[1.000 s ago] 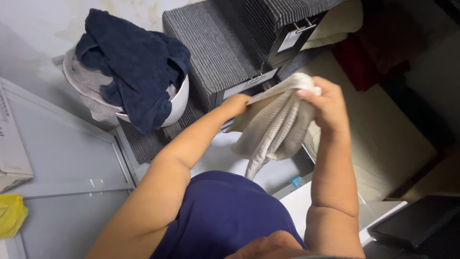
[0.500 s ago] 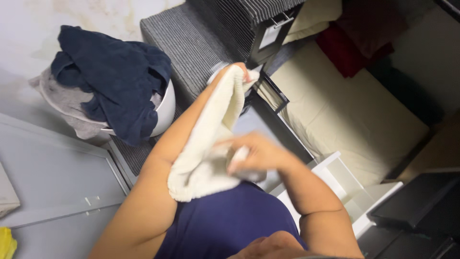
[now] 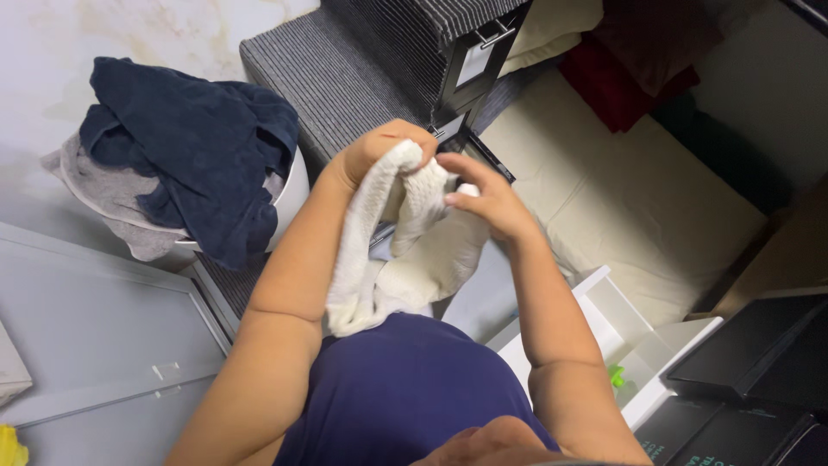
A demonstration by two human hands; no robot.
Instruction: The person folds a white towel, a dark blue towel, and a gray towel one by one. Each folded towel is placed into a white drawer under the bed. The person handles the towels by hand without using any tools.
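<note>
Head view: the left hand (image 3: 379, 151) is closed around the top of a cream towel (image 3: 405, 250), and the right hand (image 3: 483, 198) pinches a fold of the same towel just beside it. The towel hangs down along the left forearm, in front of the person's navy shirt (image 3: 405, 388). Behind the hands stands a grey ribbed drawer unit (image 3: 345, 78); to its left, a white basket (image 3: 289, 194) carries a dark blue towel (image 3: 198, 142).

Both bent arms meet ahead, left hand (image 3: 379, 151) fisted, right hand (image 3: 487, 203) pinching.
</note>
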